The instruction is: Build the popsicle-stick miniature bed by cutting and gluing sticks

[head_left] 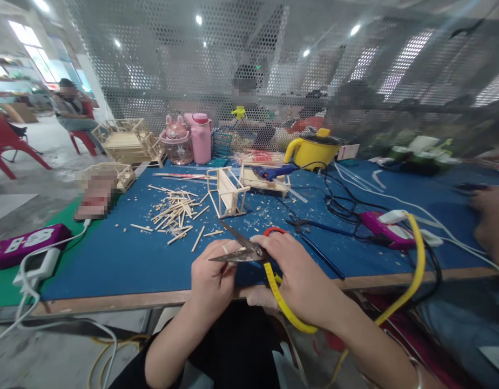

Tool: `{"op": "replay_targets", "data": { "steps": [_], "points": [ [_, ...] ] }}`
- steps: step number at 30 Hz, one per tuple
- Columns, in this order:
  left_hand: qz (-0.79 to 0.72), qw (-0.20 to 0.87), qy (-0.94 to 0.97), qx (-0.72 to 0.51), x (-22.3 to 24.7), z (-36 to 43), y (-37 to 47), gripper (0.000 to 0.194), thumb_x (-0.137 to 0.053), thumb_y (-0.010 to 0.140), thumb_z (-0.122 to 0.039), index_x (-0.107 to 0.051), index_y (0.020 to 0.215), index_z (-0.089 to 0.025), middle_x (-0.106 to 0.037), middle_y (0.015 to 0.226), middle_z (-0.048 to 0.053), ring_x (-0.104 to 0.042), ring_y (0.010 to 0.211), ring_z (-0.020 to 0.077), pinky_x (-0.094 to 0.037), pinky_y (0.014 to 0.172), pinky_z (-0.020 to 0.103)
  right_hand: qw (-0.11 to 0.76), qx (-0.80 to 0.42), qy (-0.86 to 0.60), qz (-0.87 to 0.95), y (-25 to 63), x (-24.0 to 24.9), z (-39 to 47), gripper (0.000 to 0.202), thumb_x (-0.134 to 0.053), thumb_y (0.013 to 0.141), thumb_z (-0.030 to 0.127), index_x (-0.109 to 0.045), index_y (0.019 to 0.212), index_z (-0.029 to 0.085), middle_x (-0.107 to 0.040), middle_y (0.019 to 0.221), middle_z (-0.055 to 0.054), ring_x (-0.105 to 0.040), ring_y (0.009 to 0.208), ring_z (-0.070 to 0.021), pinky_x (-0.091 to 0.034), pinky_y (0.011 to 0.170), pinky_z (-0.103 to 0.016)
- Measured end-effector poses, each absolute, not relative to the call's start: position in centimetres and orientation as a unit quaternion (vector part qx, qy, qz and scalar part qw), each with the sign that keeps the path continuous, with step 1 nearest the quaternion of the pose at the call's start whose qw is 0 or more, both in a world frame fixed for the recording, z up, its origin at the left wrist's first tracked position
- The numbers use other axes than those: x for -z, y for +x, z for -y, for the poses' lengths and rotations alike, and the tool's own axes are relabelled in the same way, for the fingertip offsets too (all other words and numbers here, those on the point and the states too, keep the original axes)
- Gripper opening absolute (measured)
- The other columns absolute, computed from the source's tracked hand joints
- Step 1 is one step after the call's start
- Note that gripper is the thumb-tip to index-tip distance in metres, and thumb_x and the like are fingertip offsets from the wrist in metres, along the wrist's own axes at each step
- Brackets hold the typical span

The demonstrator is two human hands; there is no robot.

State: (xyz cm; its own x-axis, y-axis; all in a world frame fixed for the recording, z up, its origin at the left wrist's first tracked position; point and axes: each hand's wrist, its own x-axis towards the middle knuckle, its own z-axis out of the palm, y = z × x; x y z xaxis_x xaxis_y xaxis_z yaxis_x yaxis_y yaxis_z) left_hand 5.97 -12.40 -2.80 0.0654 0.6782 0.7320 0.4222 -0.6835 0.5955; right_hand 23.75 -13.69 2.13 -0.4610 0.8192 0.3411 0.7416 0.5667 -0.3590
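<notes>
My right hand [294,270] grips a pair of scissors [233,256] with red on the handle, the blades spread and pointing left. My left hand [212,273] is closed just beside the blades, pinching what looks like a thin pale wooden stick [230,249]; fingers and blades hide most of it. A yellow measuring tape [288,310] hangs in a loop by my right hand. Beyond my hands lies a pile of short wooden sticks [179,210]. A small wooden stick frame [228,192] stands behind them, with a blue glue gun [274,172] resting on another stick piece [265,183].
Pliers [318,224] and a dark rod [321,254] lie right of my hands. Cables run to a purple power strip [387,229]. A yellow pot [314,151] and pink flask [201,138] stand before the mesh screen [184,65]. A phone [96,195] lies left. Another person's hand [492,221] shows far right.
</notes>
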Motion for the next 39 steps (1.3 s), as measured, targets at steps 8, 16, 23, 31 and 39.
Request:
{"op": "replay_targets", "data": {
  "steps": [8, 16, 23, 31, 39],
  "points": [
    [-0.39, 0.167, 0.704, -0.569, 2.4, 12.6, 6.2, 0.016, -0.052, 0.089, -0.019, -0.067, 0.084, -0.018, -0.068, 0.076, 0.003, -0.061, 0.07, 0.0127, -0.048, 0.066, 0.022, 0.271, -0.148, -0.487, 0.817, 23.7, -1.4, 13.5, 0.054, -0.06, 0.075, 0.065, -0.061, 0.103, 0.019, -0.066, 0.08, -0.004, -0.06, 0.071, -0.0179, -0.049, 0.067, -0.03],
    [-0.406, 0.227, 0.649, -0.602, 2.5, 12.7, 6.2, 0.016, -0.054, 0.089, -0.022, -0.069, 0.087, -0.018, -0.068, 0.074, 0.0, -0.061, 0.067, 0.0107, -0.047, 0.064, 0.019, 0.306, -0.176, -0.49, 0.797, 23.1, -1.0, 13.3, 0.064, -0.068, 0.069, 0.062, -0.051, 0.114, 0.018, -0.061, 0.107, -0.011, -0.059, 0.097, -0.0259, -0.047, 0.085, -0.04],
    [-0.404, 0.21, 0.658, -0.6, 2.5, 12.7, 6.0, 0.017, -0.056, 0.087, -0.021, -0.072, 0.093, -0.018, -0.075, 0.088, 0.003, -0.067, 0.078, 0.0138, -0.051, 0.071, 0.021, 0.305, -0.154, -0.489, 0.803, 22.1, -0.7, 13.9, 0.069, -0.077, 0.064, 0.052, -0.049, 0.117, 0.018, -0.059, 0.11, -0.011, -0.056, 0.103, -0.027, -0.045, 0.092, -0.044],
    [-0.404, 0.147, 0.669, -0.607, 2.7, 12.5, 6.1, 0.017, -0.058, 0.083, -0.012, -0.072, 0.09, -0.02, -0.076, 0.089, 0.001, -0.07, 0.08, 0.0127, -0.054, 0.073, 0.02, 0.283, -0.092, -0.492, 0.818, 22.5, -0.8, 13.9, 0.07, -0.075, 0.065, 0.054, -0.05, 0.118, 0.017, -0.06, 0.106, -0.011, -0.056, 0.099, -0.0271, -0.045, 0.088, -0.044],
    [-0.39, 0.114, 0.688, -0.602, 2.7, 12.4, 6.2, 0.02, -0.057, 0.078, -0.007, -0.071, 0.088, -0.018, -0.075, 0.084, 0.002, -0.071, 0.078, 0.0137, -0.055, 0.071, 0.02, 0.243, 0.016, -0.515, 0.822, 23.1, -1.2, 14.2, 0.073, -0.071, 0.066, 0.059, -0.051, 0.121, 0.014, -0.061, 0.106, -0.014, -0.055, 0.096, -0.0318, -0.044, 0.082, -0.048]
  ]
}}
